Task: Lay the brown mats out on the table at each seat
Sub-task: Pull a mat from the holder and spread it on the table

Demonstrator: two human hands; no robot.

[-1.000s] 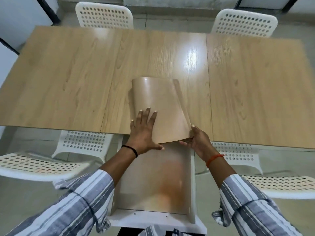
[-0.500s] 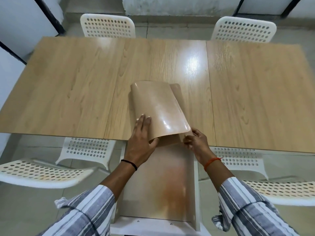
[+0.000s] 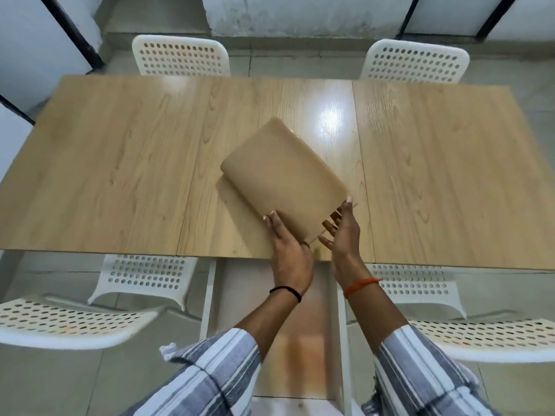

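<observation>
The brown mats (image 3: 282, 178) are tan, glossy and flexible, held as a bundle tilted diagonally just above the middle of the wooden table (image 3: 120, 160). My left hand (image 3: 289, 250) grips their near corner from the left side. Opposite it, my right hand (image 3: 342, 235) holds the near right edge, thumb on top and fingers underneath. A darker patch lies on the table under the bundle; whether it is shadow or another mat I cannot tell. How many mats are in the bundle is unclear.
White perforated chairs stand at the far side (image 3: 180, 55) (image 3: 414, 60) and the near side (image 3: 144, 277) (image 3: 420, 283). More chair seats sit at lower left (image 3: 60, 322) and lower right (image 3: 495, 337). A white open-topped stand (image 3: 207, 295) is below my arms.
The mats have been lifted off the near table edge and turned diagonally, further onto the table. My left hand went from pressing flat on top to gripping the corner. My head has risen.
</observation>
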